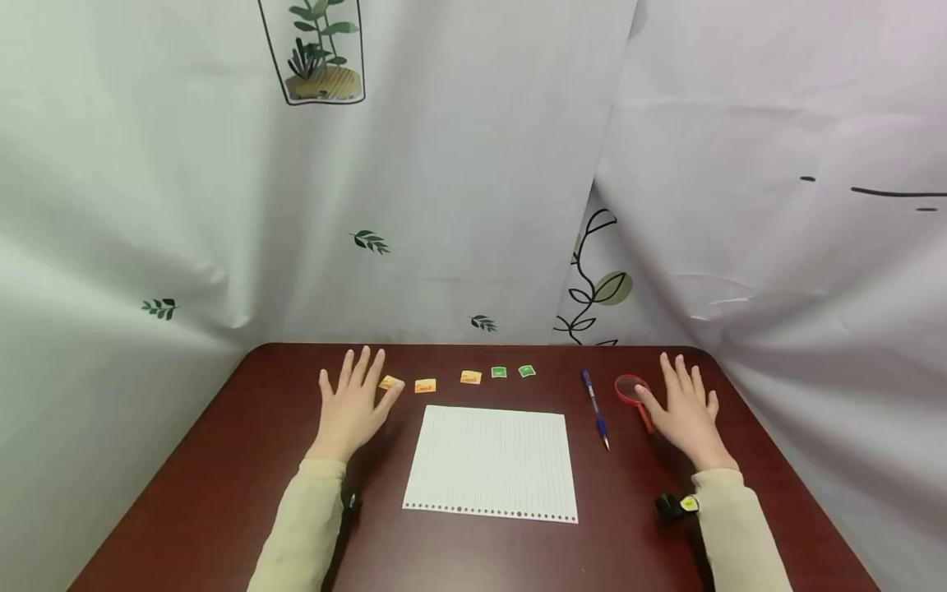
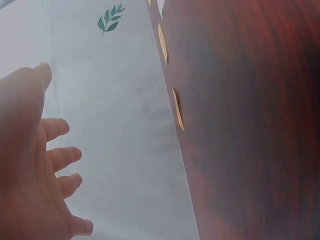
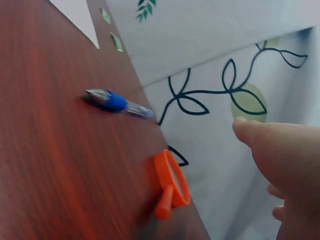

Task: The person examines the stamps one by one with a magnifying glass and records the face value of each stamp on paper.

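Left hand (image 1: 353, 413), right hand (image 1: 688, 417) hovering wide, empty; red round-framed magnifying glass (image 1: 629, 390) lying near right, presumably for reach.

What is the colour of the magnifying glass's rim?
The magnifying glass's rim is orange-red, clearest in the right wrist view.

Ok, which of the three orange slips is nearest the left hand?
The leftmost slip: the left hand partly covers it in the head view. The middle slip and rightmost slip lie farther off, uncovered.
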The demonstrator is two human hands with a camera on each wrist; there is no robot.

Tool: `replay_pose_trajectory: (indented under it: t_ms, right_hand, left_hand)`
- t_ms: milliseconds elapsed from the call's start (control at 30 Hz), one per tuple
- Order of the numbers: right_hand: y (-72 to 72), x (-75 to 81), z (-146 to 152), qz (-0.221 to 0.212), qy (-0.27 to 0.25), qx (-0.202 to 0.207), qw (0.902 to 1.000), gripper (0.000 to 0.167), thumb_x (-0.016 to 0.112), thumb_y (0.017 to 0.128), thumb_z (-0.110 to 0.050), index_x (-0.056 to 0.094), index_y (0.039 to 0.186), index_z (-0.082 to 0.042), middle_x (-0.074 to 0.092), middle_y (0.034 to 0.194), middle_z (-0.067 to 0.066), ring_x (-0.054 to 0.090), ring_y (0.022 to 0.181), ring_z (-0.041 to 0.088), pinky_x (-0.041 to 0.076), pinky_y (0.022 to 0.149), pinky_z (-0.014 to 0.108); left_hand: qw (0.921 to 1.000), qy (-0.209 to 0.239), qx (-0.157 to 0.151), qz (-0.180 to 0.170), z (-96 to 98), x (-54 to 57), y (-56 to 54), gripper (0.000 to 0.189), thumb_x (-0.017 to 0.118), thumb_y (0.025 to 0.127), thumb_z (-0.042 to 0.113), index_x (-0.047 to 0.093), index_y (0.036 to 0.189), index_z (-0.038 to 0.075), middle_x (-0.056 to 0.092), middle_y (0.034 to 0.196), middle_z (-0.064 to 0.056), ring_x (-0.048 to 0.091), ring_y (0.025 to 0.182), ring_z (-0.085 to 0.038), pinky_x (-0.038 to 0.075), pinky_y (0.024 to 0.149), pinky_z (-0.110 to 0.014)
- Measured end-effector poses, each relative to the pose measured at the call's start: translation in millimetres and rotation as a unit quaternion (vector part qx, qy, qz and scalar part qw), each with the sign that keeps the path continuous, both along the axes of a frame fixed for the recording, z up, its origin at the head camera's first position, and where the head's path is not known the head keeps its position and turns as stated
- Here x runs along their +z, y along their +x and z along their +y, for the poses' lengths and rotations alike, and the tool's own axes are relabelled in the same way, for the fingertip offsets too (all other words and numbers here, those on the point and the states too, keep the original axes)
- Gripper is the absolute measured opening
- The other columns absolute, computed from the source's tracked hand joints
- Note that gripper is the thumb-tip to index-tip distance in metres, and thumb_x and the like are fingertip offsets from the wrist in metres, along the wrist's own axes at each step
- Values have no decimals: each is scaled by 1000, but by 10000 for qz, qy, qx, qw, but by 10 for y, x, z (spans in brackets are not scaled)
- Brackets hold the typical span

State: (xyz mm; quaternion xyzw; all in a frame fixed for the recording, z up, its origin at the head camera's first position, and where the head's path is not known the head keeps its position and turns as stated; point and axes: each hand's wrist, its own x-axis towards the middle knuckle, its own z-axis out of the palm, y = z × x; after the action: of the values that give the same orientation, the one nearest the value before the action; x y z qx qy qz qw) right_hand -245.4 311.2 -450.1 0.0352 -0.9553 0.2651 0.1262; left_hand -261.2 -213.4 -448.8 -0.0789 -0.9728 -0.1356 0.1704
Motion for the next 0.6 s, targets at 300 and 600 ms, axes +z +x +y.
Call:
replay_pose_trajectory:
  t_ms: [300, 600]
  right_hand:
    - [27, 84, 195, -494, -69, -4, 9988, 87, 47, 106, -45, 3, 157, 8, 15, 155, 43, 17, 140, 62, 19, 103, 78]
    - [15, 28, 206, -643, -48, -1, 9979, 75, 53, 104, -36, 27, 149, 18, 42, 138, 44, 42, 126, 59, 36, 100, 70]
  left_hand:
    - [9999, 160, -10, -30, -117, 67, 6, 76, 60, 100, 41, 28, 159, 5, 23, 163, -24, 10, 152, -43, 3, 114, -72]
    - [9995, 241, -38, -197, -229, 39, 48, 73, 60, 101, 34, 27, 159, 4, 24, 162, -25, 12, 151, -45, 5, 115, -71]
